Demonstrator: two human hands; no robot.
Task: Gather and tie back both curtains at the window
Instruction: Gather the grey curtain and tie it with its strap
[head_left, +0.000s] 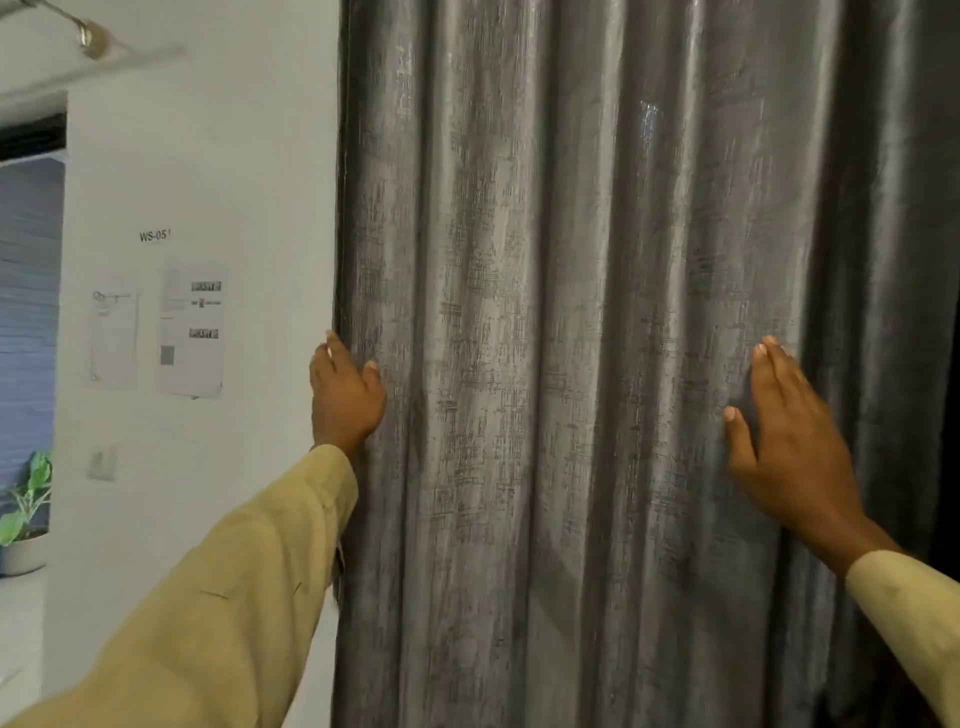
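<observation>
My left hand curls round the grey curtain at its wall-side edge; my right hand lies flat and spread on folds toward the curtain's far side. The curtain hangs vertically between them, so I judge gathering means sweeping right toward left.

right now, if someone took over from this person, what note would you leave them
Left hand: at the grey curtain's left edge by the white wall, fingers curled round the edge.
Right hand: open, flat against the folds further right, gripping nothing.
Curtain: hanging full, spread across the window, not bunched. A darker stretch of fabric hangs at far right; whether it is the second curtain is unclear.
Done: nothing gathered or tied yet.
Left: gather this curtain, tie it back, then the other. No tie-back in view.
</observation>
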